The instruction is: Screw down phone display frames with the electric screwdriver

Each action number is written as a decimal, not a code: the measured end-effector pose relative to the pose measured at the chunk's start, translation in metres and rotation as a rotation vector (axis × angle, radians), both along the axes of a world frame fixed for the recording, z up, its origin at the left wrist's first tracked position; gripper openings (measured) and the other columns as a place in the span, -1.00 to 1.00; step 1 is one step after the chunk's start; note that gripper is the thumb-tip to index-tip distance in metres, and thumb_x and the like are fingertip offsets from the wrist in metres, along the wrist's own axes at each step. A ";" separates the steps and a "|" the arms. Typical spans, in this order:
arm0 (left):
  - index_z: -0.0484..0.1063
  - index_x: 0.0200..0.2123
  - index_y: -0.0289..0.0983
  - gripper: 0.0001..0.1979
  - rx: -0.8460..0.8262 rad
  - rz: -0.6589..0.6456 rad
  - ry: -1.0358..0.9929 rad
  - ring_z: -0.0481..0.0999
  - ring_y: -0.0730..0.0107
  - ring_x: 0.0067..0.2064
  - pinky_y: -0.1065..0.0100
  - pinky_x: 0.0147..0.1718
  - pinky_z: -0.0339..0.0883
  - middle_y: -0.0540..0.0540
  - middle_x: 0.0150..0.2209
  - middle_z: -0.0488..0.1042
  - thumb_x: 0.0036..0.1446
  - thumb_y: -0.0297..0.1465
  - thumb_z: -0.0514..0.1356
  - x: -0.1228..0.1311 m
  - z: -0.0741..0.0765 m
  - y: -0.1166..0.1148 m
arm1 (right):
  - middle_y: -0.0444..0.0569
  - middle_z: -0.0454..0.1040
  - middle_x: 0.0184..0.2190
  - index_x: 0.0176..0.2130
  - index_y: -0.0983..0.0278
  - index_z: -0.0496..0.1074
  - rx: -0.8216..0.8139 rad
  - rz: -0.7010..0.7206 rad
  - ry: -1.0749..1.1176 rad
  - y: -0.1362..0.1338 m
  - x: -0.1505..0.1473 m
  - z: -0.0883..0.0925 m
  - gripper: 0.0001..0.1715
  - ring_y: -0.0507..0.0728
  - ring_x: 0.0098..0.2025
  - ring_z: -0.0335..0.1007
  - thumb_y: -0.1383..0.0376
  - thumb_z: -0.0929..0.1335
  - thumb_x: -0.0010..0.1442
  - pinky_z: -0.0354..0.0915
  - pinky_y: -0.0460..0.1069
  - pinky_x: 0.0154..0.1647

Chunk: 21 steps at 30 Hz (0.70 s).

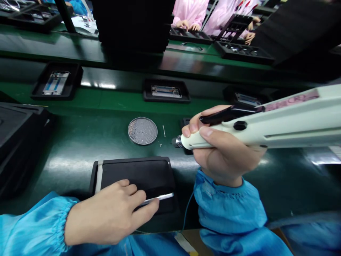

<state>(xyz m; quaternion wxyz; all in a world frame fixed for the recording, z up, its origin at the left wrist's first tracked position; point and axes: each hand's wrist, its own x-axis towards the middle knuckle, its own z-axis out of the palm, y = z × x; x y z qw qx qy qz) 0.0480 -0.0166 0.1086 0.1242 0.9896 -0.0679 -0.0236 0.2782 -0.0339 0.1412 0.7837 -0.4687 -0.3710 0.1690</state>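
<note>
My right hand is wrapped round a pale electric screwdriver with a black lever, held above the bench. Its metal nose points left, near a few tiny screws on the green surface. My left hand reaches over a black tray in front of me. Its fingers and thumb close on a thin, flat, silver-edged piece that looks like a phone; most of it is hidden or blends into the black. Beyond the tray lies a round grey screw plate with many small holes.
A small white stick lies right of the plate. Further back, black trays with phone frames stand in a row. Stacked black trays are at the left. Co-workers in pink sleeves work across the bench.
</note>
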 end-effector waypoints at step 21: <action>0.36 0.03 -0.31 -0.70 -0.329 0.178 0.067 0.46 0.34 -0.30 0.35 -0.33 0.40 -0.11 -0.23 0.46 0.30 -0.55 -0.02 0.000 -0.020 0.040 | -0.17 0.27 -0.63 -0.44 0.19 0.48 -0.027 0.056 -0.023 -0.003 0.003 -0.003 -0.88 0.07 -0.56 0.28 0.38 0.40 -0.11 0.29 0.05 -0.54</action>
